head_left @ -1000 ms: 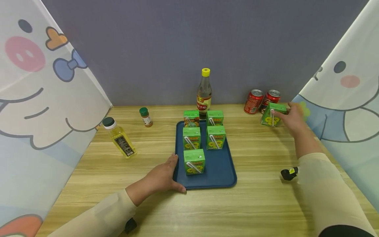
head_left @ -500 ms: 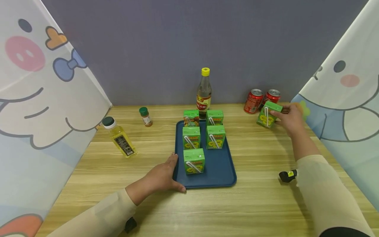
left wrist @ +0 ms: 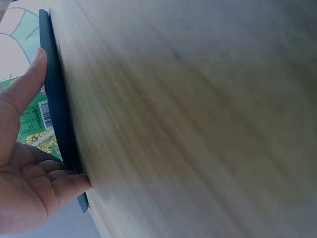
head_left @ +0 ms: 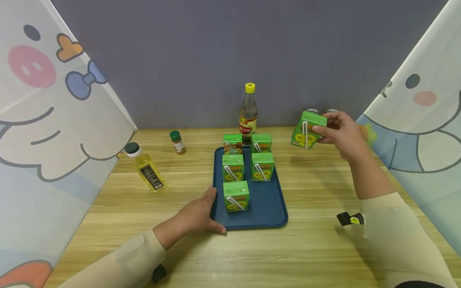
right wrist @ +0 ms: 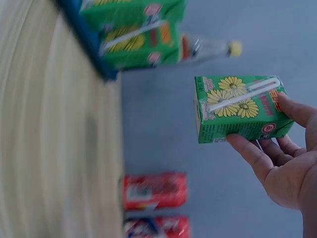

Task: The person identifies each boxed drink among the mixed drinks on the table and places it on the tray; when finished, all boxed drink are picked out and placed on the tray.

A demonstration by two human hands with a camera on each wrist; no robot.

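Note:
My right hand (head_left: pixel 343 134) pinches a green drink carton (head_left: pixel 308 130) with a white straw and yellow flowers. The carton is raised off the table, slightly tilted, and partly hides the cans in the head view. In the right wrist view this drink carton (right wrist: pixel 240 106) is between thumb and fingers. My left hand (head_left: pixel 196 214) rests at the near left corner of the dark blue tray (head_left: pixel 268 208), fingers along its side and thumb at its front edge. Several green cartons (head_left: pixel 236 197) stand upright in two columns on the tray. The left wrist view shows the left hand (left wrist: pixel 29 163) touching the tray's rim (left wrist: pixel 59 109).
A yellow-capped bottle (head_left: pixel 248 114) stands behind the tray. Two red cans (right wrist: pixel 154 190) are at the back right. A small green-capped jar (head_left: pixel 177 143) and an oil bottle (head_left: pixel 147 170) stand on the left. Walls border the table's back and sides.
My right hand has lifted the carton from in front of the cans and moved it left, toward the tray. My left hand has stayed at the tray's corner.

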